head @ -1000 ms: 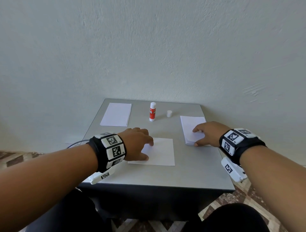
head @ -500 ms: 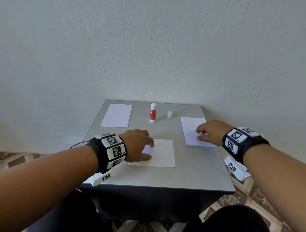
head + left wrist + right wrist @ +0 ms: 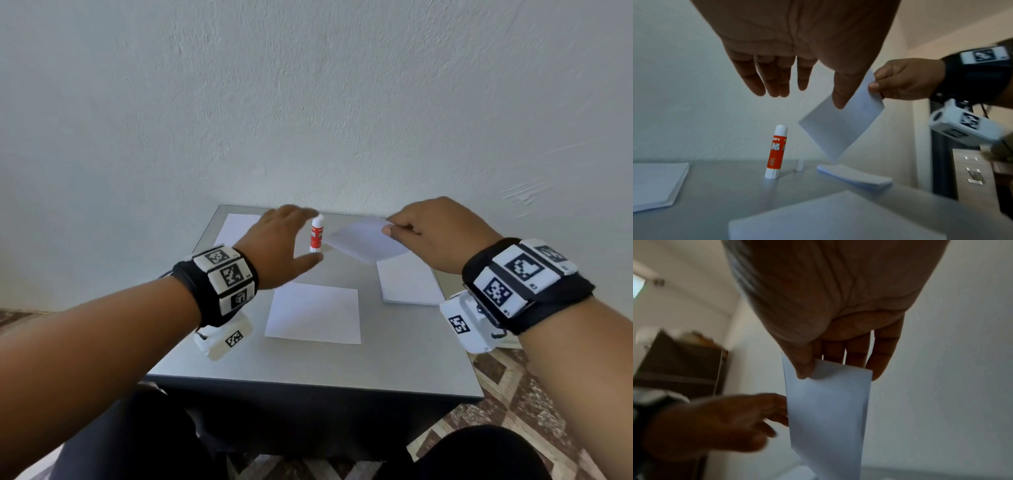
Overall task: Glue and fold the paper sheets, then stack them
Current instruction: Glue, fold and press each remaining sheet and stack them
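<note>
My right hand (image 3: 399,229) pinches one white paper sheet (image 3: 366,241) by a corner and holds it in the air above the table. The same sheet (image 3: 840,128) hangs tilted beside my left thumb, and in the right wrist view the sheet (image 3: 828,410) hangs down from thumb and fingers. My left hand (image 3: 291,236) hovers open above the table, fingers spread, just left of the upright red-and-white glue stick (image 3: 317,233), not touching it. A single sheet (image 3: 313,313) lies flat in the table's middle. A stack of sheets (image 3: 409,284) lies at the right.
Another pile of white sheets (image 3: 234,228) lies at the far left of the grey table (image 3: 308,363). The glue stick's small white cap (image 3: 799,165) stands behind the stick. A wall rises right behind the table. Patterned floor shows at both sides.
My right hand has lifted one sheet off the right stack and carried it up and leftward. My left hand has left the middle sheet and risen toward the glue stick.
</note>
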